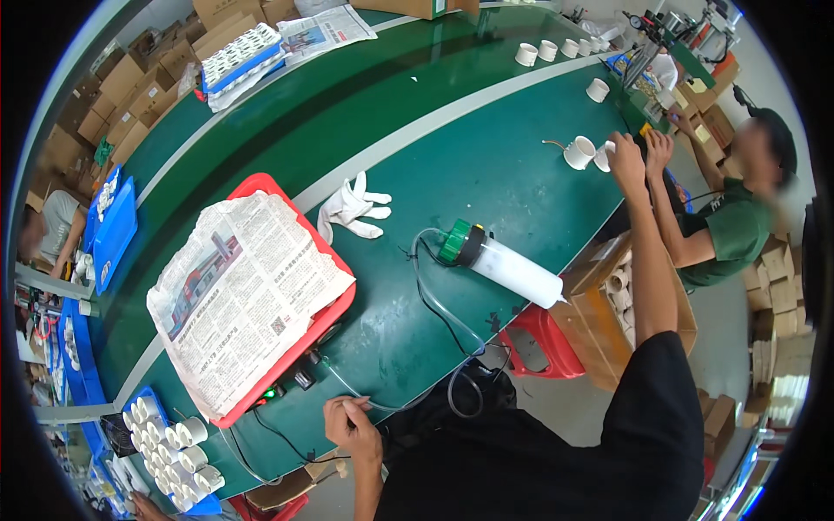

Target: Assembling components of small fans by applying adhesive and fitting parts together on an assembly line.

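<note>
My right hand (pixel 627 167) reaches to the far right side of the green table, its fingers closed at the rim of a white cup-shaped part (pixel 603 157), partly hidden by them. Just left of it stands another white cup part (pixel 579 153) with a thin wire sticking out. My left hand (pixel 352 424) is curled at the near table edge, with nothing visible in it, next to a clear tube (pixel 382 405). In the middle lies a white dispensing syringe (pixel 517 273) with a green cap, joined to tubing. A white glove (pixel 354 208) lies beyond it.
A red tray (pixel 347 300) covered by newspaper (pixel 252 286) sits left of centre. White cups fill a blue tray (pixel 208 505) at lower left. Beside the table, a carton (pixel 591 326) of white parts rests near a red stool (pixel 543 343). A co-worker (pixel 738 208) sits at right.
</note>
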The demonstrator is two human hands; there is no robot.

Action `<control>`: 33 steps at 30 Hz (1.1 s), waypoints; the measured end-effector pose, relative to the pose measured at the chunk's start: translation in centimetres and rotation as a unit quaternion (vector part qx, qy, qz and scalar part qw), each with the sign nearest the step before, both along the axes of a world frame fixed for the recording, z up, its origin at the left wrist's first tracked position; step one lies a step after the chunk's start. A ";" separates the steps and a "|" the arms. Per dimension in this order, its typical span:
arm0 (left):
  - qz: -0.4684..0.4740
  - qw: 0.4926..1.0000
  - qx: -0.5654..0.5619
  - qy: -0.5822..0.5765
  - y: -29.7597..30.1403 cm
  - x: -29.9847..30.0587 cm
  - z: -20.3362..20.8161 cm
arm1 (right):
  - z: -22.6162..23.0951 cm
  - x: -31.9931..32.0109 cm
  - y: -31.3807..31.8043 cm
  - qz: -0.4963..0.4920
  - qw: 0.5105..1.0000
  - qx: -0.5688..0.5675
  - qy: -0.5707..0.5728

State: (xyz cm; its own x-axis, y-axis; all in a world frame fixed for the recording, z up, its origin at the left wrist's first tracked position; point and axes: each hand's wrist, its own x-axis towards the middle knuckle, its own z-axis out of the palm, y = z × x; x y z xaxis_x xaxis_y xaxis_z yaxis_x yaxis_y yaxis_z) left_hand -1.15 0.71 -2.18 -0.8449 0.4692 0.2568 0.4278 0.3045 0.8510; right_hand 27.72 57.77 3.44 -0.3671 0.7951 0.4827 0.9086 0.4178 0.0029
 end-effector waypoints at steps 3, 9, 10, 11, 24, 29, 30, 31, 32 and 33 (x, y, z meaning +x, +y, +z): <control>-0.006 1.000 -0.011 0.022 0.2 -0.1 0.0 | -1.8 3.6 3.8 -0.011 0.992 -0.078 -0.099; 0.015 1.000 -0.019 0.003 0.4 -0.1 0.0 | -3.5 4.0 7.8 -0.092 0.991 -0.091 0.031; 0.017 1.000 -0.020 0.002 0.3 -0.3 0.0 | -3.7 3.4 7.7 -0.064 0.982 -0.127 0.125; -0.001 0.999 -0.032 0.030 0.4 -0.4 0.1 | -3.5 2.4 7.6 -0.027 0.980 -0.130 0.150; 0.026 0.997 0.005 0.069 0.0 -0.4 0.4 | 1.3 -1.6 2.6 0.154 0.980 -0.117 0.044; -0.055 0.992 0.020 0.108 0.7 0.2 2.2 | 9.0 -10.6 -18.6 0.259 0.867 -0.349 0.245; -0.088 0.988 0.011 0.123 0.8 0.6 2.3 | 9.3 -11.7 -22.6 0.314 0.857 -0.350 0.214; -0.097 0.985 0.029 0.140 1.0 1.1 2.7 | 9.0 -13.7 -26.7 0.332 0.839 -0.374 0.213; -0.109 0.981 0.053 0.151 1.3 1.7 2.9 | 9.2 -15.9 -30.3 0.362 0.835 -0.371 0.183; -0.129 0.973 0.056 0.185 0.8 2.0 2.5 | 8.2 -17.5 -33.5 0.290 0.816 -0.459 0.200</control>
